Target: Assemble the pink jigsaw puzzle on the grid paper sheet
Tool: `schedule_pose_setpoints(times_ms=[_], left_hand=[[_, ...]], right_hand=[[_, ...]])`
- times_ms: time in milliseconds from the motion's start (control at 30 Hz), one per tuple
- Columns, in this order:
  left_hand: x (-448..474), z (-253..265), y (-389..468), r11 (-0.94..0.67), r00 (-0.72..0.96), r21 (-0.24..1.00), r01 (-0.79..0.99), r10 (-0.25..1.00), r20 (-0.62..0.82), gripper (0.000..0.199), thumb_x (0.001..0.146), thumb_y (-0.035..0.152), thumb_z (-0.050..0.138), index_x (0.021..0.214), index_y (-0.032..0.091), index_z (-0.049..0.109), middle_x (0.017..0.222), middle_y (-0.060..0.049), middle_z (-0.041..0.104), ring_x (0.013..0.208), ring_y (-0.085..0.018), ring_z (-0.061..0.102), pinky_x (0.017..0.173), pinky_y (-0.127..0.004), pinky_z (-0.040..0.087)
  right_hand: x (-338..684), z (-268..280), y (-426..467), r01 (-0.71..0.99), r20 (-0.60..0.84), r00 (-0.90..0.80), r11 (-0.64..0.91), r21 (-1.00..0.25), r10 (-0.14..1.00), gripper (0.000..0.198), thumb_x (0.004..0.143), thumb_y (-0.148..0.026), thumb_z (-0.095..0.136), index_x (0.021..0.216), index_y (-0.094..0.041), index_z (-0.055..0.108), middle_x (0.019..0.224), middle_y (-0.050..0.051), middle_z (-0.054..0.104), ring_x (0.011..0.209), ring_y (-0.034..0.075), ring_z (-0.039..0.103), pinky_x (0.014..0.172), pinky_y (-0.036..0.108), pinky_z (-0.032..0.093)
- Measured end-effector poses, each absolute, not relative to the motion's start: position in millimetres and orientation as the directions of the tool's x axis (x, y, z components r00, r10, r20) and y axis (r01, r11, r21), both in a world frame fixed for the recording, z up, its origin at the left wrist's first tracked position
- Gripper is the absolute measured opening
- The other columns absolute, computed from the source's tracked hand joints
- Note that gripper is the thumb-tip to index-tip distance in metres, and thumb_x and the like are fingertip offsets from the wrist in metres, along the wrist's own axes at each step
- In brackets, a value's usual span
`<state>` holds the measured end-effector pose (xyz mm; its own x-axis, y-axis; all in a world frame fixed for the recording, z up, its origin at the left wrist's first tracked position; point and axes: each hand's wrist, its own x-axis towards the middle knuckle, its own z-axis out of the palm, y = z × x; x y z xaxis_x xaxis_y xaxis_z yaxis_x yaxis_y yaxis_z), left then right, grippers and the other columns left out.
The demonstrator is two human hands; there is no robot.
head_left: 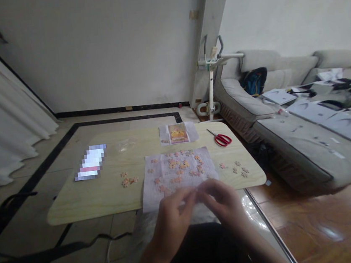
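My left hand (176,205) and my right hand (219,197) meet at the fingertips above the table's front edge. Both are closed in a pinch; whatever lies between the fingers is hidden. Just beyond them, a pale sheet (148,185) carries many small jigsaw puzzle pieces (179,164), orange, yellow and pink, some in joined clusters. More loose pieces (126,182) lie on the bare tabletop to the left, and a few others (244,171) to the right. Behind the sheet is a printed picture (178,133) with a yellow figure on it.
Red-handled scissors (222,139) rest at the table's (76,204) back right. A phone with a blurred screen (92,162) lies at the left, near a clear plastic wrapper (125,144). A grey sofa (292,152) holding white boxes and a backpack (254,81) stands to the right.
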<state>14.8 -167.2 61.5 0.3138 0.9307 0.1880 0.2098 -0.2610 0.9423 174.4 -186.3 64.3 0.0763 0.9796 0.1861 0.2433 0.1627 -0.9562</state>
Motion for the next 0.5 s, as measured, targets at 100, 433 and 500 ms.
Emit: schedule_pose_setpoints(times_ms=[100, 433, 500], left_hand=[[15.6, 58.1, -167.7, -0.284, 0.307, 0.936, 0.207, 0.927, 0.214, 0.023, 0.096, 0.03, 0.054, 0.103, 0.019, 0.073, 0.1, -0.007, 0.075, 0.092, -0.019, 0.07, 0.077, -0.026, 0.057], [16.8, 62.5, -167.0, -0.305, 0.346, 0.929, 0.208, 0.912, 0.222, 0.023, 0.097, 0.026, 0.051, 0.095, 0.018, 0.072, 0.088, -0.005, 0.073, 0.082, -0.017, 0.067, 0.075, -0.027, 0.05], [16.4, 62.9, -166.3, -0.308, 0.341, 0.929, 0.204, 0.912, 0.227, 0.022, 0.097, 0.025, 0.052, 0.094, 0.017, 0.073, 0.088, -0.005, 0.073, 0.082, -0.017, 0.067, 0.075, -0.027, 0.049]], right_hand=[[173.0, 60.6, -188.0, 0.177, 0.17, 0.093, 0.152, -0.972, 0.981, 0.012, 0.085, -0.032, 0.068, 0.082, -0.02, 0.067, 0.076, 0.003, 0.07, 0.07, 0.017, 0.067, 0.066, 0.028, 0.056], [179.1, 63.9, -181.8, 0.093, 0.157, 0.059, 0.151, -0.984, 0.986, 0.014, 0.08, -0.032, 0.074, 0.077, -0.02, 0.068, 0.068, 0.001, 0.067, 0.061, 0.015, 0.064, 0.057, 0.023, 0.055], [179.2, 64.8, -181.4, 0.09, 0.149, 0.057, 0.143, -0.986, 0.987, 0.014, 0.08, -0.032, 0.074, 0.077, -0.02, 0.068, 0.065, 0.001, 0.065, 0.059, 0.014, 0.063, 0.055, 0.022, 0.054]])
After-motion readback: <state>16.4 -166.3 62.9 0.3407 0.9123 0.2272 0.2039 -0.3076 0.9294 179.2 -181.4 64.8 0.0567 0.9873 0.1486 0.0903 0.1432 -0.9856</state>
